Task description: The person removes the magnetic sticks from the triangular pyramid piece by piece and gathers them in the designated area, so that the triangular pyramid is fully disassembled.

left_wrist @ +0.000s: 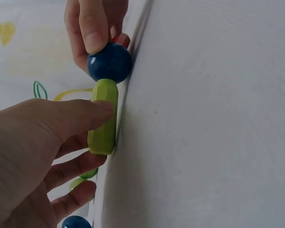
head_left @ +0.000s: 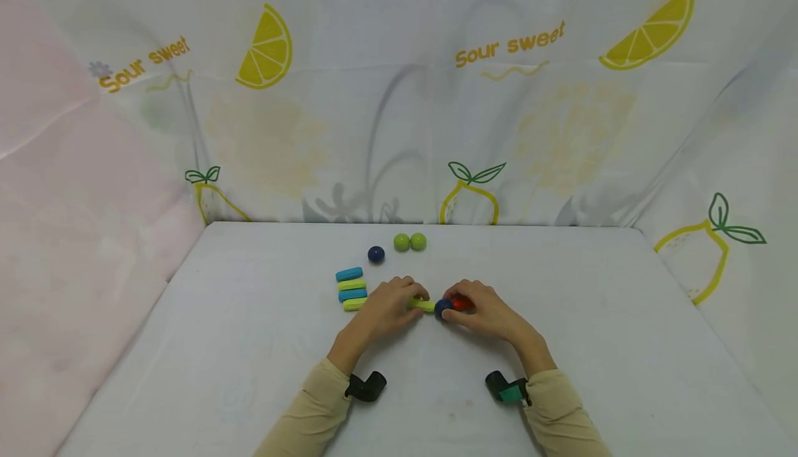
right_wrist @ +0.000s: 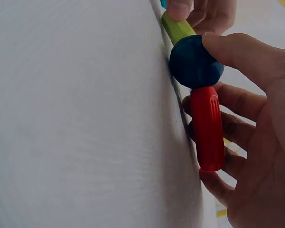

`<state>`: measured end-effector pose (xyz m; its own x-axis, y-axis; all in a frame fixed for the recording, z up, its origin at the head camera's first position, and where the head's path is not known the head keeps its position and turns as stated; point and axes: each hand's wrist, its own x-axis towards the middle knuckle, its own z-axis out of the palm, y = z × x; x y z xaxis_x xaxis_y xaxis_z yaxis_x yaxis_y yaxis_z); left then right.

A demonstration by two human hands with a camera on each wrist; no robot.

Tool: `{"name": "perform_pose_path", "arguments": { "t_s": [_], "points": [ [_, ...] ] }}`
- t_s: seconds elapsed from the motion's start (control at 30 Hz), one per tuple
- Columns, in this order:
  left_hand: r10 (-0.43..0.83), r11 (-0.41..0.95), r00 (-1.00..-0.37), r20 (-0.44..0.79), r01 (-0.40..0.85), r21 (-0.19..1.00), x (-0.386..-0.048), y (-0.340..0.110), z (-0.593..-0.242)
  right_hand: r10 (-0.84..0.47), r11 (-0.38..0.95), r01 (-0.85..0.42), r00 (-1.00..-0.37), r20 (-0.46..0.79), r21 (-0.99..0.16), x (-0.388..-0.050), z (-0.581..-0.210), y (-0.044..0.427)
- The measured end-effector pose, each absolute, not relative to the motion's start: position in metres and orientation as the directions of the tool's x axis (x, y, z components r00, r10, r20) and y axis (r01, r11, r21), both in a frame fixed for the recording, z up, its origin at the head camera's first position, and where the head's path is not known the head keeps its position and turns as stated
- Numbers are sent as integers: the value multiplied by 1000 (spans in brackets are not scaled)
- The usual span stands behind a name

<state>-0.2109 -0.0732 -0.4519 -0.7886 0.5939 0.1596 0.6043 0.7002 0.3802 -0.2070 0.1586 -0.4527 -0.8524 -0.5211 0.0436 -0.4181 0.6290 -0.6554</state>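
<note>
In the head view my left hand (head_left: 388, 307) pinches a yellow-green ridged stick (left_wrist: 103, 135) between thumb and fingers. One end of that stick meets a dark blue ball (left_wrist: 109, 62). My right hand (head_left: 486, 313) grips the ball, its thumb pressed on the surface. A red ridged stick (right_wrist: 208, 135) extends from the ball's other side, along the right fingers. Stick, ball and stick form a joined-looking row just at the tabletop; whether the ends are fully seated cannot be seen.
Left of my left hand lie blue sticks (head_left: 349, 274) and yellow-green sticks (head_left: 352, 284) in a stacked-looking column. Behind them sit another dark blue ball (head_left: 376, 255) and two green balls (head_left: 402, 242). A white table (head_left: 218, 346) bears everything, with a printed curtain (head_left: 386, 118) behind.
</note>
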Motion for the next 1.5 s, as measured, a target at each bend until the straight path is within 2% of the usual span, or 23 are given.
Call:
{"name": "perform_pose_path", "arguments": {
  "t_s": [0.23,0.67,0.87,0.97,1.23,1.4,1.5],
  "points": [
    [611,688,-787,86,581,435,-210,-76,-448,-495,648,-406,-867,49,-645,-208,-455,157],
    [682,617,-729,51,611,496,-209,-84,-437,-464,670,-372,-885,29,-642,-207,-457,151],
    [714,600,-700,-15,601,528,-211,-97,-435,-448,681,-360,-893,26,-637,-206,-454,149],
    [706,594,-707,-21,576,562,-213,-107,-433,-437,683,-347,-899,22,-643,-206,-453,149],
    [619,652,-785,-24,497,572,-215,-135,-424,-451,671,-338,-893,-1,-659,-207,-455,150],
    [622,651,-782,-38,491,579,-215,-150,-419,-468,653,-339,-884,-8,-677,-206,-454,153],
    [616,666,-782,-91,456,591,-215,-156,-417,-476,647,-346,-879,-5,-680,-206,-454,154]
  ]
}}
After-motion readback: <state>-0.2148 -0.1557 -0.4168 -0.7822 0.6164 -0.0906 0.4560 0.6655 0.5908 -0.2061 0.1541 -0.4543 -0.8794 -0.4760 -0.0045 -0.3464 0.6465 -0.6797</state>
